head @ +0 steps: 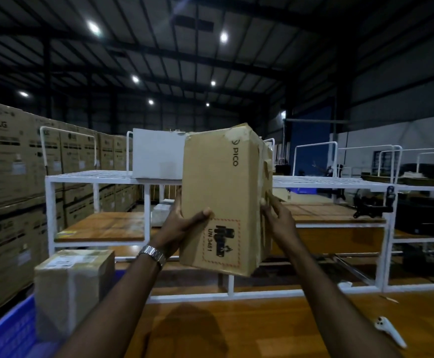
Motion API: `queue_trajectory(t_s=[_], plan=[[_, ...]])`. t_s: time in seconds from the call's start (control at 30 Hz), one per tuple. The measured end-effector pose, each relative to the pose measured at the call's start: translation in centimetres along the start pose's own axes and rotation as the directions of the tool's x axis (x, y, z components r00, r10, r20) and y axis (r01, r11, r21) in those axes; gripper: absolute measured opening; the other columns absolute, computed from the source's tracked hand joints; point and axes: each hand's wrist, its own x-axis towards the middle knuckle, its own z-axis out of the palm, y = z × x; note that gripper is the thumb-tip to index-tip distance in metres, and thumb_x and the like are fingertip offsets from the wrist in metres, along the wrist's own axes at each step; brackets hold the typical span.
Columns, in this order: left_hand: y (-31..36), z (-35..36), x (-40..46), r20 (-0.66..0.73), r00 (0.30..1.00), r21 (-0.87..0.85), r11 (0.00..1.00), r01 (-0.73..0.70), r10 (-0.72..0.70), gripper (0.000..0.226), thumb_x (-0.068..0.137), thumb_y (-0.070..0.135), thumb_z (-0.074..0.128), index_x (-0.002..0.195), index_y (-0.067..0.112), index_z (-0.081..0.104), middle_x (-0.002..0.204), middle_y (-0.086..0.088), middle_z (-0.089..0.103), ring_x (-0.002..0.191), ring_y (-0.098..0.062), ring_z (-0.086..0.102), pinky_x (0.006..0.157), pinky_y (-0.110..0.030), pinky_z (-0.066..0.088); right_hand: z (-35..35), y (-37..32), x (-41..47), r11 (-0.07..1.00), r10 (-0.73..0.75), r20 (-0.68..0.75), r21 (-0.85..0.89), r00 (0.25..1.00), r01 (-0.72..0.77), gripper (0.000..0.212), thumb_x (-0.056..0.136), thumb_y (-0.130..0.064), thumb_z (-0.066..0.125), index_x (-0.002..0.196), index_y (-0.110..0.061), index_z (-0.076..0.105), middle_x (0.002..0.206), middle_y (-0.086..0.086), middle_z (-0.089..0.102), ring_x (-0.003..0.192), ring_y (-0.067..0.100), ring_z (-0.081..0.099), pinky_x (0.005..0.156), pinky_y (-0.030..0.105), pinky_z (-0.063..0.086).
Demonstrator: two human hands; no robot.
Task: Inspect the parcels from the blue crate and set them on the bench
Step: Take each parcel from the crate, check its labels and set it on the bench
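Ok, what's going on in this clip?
A person holds a brown PICO carton up in the air with both hands, left hand gripping its near edge, right hand on its taped side, apparently inspecting it. Another taped parcel sits in the blue crate at lower left. The wooden bench lies below.

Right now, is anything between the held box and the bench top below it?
Nothing visible. Both hands, left and right, hold the box up over a bare stretch of bench. The white controller lies off to the right.
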Motion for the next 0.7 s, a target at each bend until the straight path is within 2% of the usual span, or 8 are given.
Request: queue_trajectory(t_s=[0.07,0.13,0.23,0.33,0.4,0.5,0.63,0.7], plan=[[-0.1,0.4,-0.1,-0.016,0.999,0.067,0.997,-0.034,0.035,0.141,0.038,0.063,0.098,0.156,0.034,0.026,0.134,-0.006,0.06,0.115,-0.03,0.069,0.082,-0.045,0.064,1.0,-0.9,-0.4,0.997,0.015,0.106,0.074,0.994,-0.023,0.045,0.097,-0.076,0.041,0.126,-0.051,0.063,0.12,-0.007,0.075,0.116,0.023,0.069,0.097,0.055,0.056],[-0.5,0.6,0.1,-0.026,0.997,0.14,0.987,-0.074,0.078,0.127,0.055,0.05,0.098,0.158,0.031,0.026,0.135,-0.006,0.06,0.111,-0.025,0.07,0.075,-0.036,0.065,2.1,-1.7,-0.7,0.987,0.0,0.204,0.159,0.979,-0.033,0.057,0.096,-0.078,0.038,0.131,-0.041,0.062,0.119,-0.007,0.075,0.113,0.02,0.071,0.094,0.051,0.056],[-0.5,1.1,0.2,-0.044,0.989,0.237,0.963,-0.127,0.141,0.103,0.075,0.035,0.086,0.158,0.029,0.025,0.135,-0.003,0.058,0.106,-0.016,0.068,0.069,-0.028,0.063,3.5,-2.2,-1.1,0.991,-0.08,0.235,0.121,0.969,0.053,0.083,0.082,-0.071,0.066,0.152,-0.037,0.039,0.134,-0.002,0.068,0.112,0.014,0.073,0.083,0.036,0.062],[-0.5,1.8,0.0,-0.105,0.971,0.273,0.945,-0.18,0.215,0.1,0.076,0.052,0.086,0.154,0.036,0.025,0.129,0.011,0.054,0.11,-0.008,0.062,0.079,-0.029,0.059,4.2,-2.5,-1.3,0.989,-0.15,0.155,0.019,0.976,0.149,0.111,0.067,-0.063,0.084,0.158,-0.034,0.026,0.141,-0.002,0.059,0.122,0.017,0.065,0.095,0.044,0.059],[-0.4,2.0,0.0,-0.147,0.957,0.284,0.937,-0.202,0.251,0.096,0.074,0.059,0.08,0.151,0.039,0.027,0.131,0.013,0.055,0.115,-0.011,0.061,0.088,-0.036,0.057,4.5,-2.7,-0.9,0.98,-0.193,0.097,-0.036,0.976,0.197,0.111,0.069,-0.054,0.089,0.158,-0.03,0.027,0.143,0.0,0.057,0.126,0.02,0.06,0.099,0.045,0.057],[0.1,2.1,0.3,-0.186,0.938,0.306,0.924,-0.228,0.293,0.102,0.074,0.06,0.083,0.155,0.034,0.028,0.144,0.003,0.057,0.122,-0.018,0.062,0.095,-0.039,0.056,4.9,-2.6,-0.2,0.972,-0.225,0.018,-0.068,0.974,0.226,0.104,0.072,-0.045,0.092,0.154,-0.029,0.031,0.142,0.001,0.058,0.125,0.02,0.061,0.097,0.042,0.059],[0.8,2.3,0.8,-0.194,0.915,0.387,0.885,-0.26,0.354,0.1,0.084,0.041,0.084,0.16,0.031,0.02,0.152,0.0,0.049,0.122,-0.013,0.058,0.078,-0.012,0.048,5.0,-2.8,0.1,0.969,-0.246,-0.017,-0.028,0.969,0.246,0.095,0.075,-0.038,0.092,0.15,-0.029,0.035,0.141,0.001,0.059,0.125,0.02,0.062,0.09,0.034,0.058],[1.0,2.3,0.8,-0.181,0.911,0.403,0.873,-0.276,0.372,0.099,0.085,0.04,0.083,0.161,0.03,0.02,0.153,0.0,0.049,0.12,-0.011,0.058,0.075,-0.007,0.045,5.0,-3.0,0.1,0.968,-0.25,-0.017,-0.012,0.968,0.25,0.094,0.076,-0.036,0.092,0.15,-0.029,0.035,0.142,0.001,0.058,0.127,0.022,0.06,0.09,0.033,0.058]])
